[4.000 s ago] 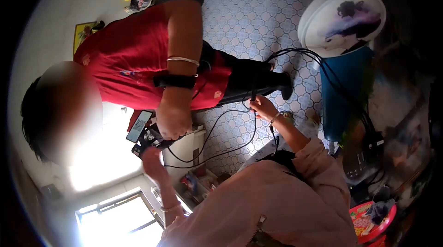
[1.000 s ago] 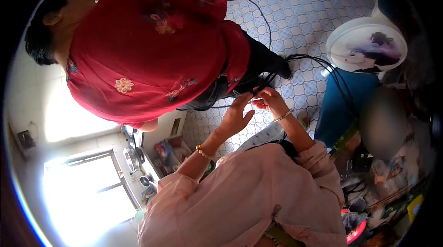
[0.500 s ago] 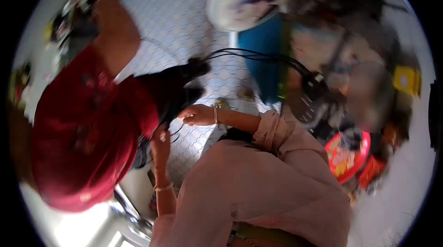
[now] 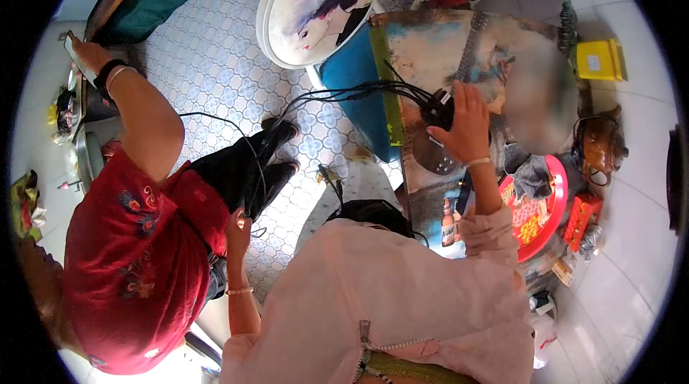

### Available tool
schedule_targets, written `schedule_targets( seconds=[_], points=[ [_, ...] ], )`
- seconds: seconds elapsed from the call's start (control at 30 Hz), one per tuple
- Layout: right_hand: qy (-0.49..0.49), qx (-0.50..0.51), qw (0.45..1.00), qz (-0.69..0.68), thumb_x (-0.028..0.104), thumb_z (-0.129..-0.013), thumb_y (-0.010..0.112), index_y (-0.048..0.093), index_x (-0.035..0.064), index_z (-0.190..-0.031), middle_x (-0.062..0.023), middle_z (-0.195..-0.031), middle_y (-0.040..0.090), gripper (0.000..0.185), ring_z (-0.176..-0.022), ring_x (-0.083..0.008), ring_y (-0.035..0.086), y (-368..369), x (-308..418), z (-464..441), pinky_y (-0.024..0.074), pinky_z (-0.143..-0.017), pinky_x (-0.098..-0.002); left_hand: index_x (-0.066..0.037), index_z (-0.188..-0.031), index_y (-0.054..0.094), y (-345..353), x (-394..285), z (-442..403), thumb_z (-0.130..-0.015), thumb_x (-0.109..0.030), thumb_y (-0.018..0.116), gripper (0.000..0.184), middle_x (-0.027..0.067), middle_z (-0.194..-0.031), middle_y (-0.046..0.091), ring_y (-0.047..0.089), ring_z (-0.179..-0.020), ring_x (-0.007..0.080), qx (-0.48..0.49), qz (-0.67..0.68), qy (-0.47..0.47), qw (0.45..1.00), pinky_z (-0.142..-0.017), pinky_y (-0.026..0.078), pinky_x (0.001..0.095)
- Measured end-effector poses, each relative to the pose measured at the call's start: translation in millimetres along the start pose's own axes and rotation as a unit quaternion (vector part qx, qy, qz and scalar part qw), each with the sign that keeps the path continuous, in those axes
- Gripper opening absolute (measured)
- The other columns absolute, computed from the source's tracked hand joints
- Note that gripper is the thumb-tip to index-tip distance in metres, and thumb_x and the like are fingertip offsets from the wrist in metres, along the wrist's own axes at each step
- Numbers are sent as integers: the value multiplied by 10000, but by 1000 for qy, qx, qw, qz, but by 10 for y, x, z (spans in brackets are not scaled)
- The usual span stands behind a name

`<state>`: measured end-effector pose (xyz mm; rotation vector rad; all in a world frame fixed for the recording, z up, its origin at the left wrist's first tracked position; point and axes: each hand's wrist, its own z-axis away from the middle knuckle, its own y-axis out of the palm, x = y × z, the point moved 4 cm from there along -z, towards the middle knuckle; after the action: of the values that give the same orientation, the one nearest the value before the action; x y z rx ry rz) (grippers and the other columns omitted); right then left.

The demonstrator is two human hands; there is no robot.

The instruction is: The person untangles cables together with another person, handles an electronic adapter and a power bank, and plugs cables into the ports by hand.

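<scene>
My left hand [image 4: 239,232] is closed on a thin black cable [image 4: 263,176], low beside the other person's red top. A small loop of the cable hangs by my fingers. My right hand [image 4: 465,125] is over the table, fingers stretched and thumb apart, at the edge of a black box-like device [image 4: 439,110]. Several black cables [image 4: 344,91] run from that device across the gap toward the other person. Whether my fingertips press on the device is hard to make out.
A person in a red top [image 4: 136,262] stands at my left, one hand holding a phone-like slab [image 4: 77,57]. A round stool [image 4: 267,18] with a printed face stands ahead. On the painted table [image 4: 423,32] are a red tray [image 4: 552,233], a brown pot [image 4: 601,143] and a yellow box [image 4: 601,59].
My right hand has moved from beside my left hand over to the black device on the table. My left hand stays low by the red top. The view has shifted and sharpened.
</scene>
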<state>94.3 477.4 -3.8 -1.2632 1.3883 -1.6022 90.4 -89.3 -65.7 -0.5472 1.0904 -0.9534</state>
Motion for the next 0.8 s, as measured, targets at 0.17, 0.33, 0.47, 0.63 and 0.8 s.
schedule_targets(
  seconds=[0.17,0.33,0.47,0.63,0.8],
  points=[
    [-23,87,993,75,398,-593,762,272,61,-1345,-176,-1215,447,959,-1164,-354,397,476,-42,-111,364,-919,-466,17,-1127,516,95,279,-70,-789,-110,547,362,150,-899,628,598,-816,197,28,55,-45,997,-729,466,291],
    [-7,98,995,-29,361,-630,743,269,64,-1349,-173,-1087,502,911,-979,-335,507,467,-82,-197,443,-795,-426,25,-1126,516,143,353,-20,-792,-112,547,363,154,-901,630,600,-821,199,17,53,-56,997,-737,468,297],
    [-59,8,993,-103,315,-655,729,253,49,-1352,-184,-1031,520,885,-919,-340,532,77,189,-219,460,-751,-415,21,-1110,537,192,361,68,-800,-168,561,364,187,-886,633,619,-809,236,9,57,-47,997,-725,485,328],
    [-53,56,954,-289,207,-601,751,224,47,-1372,-202,-1102,500,946,-948,-340,527,-212,669,-228,444,-776,-408,25,-1116,531,226,408,173,-793,-185,565,387,191,-872,632,620,-803,242,-15,73,-75,994,-719,486,341],
    [-123,88,908,-390,165,-571,763,223,48,-1375,-198,-1182,476,975,-1017,-296,506,-223,1185,-163,416,-861,-368,33,-1150,491,171,389,308,-781,-187,591,441,224,-953,605,596,-884,327,-38,85,-101,991,-769,470,379]
  ],
)
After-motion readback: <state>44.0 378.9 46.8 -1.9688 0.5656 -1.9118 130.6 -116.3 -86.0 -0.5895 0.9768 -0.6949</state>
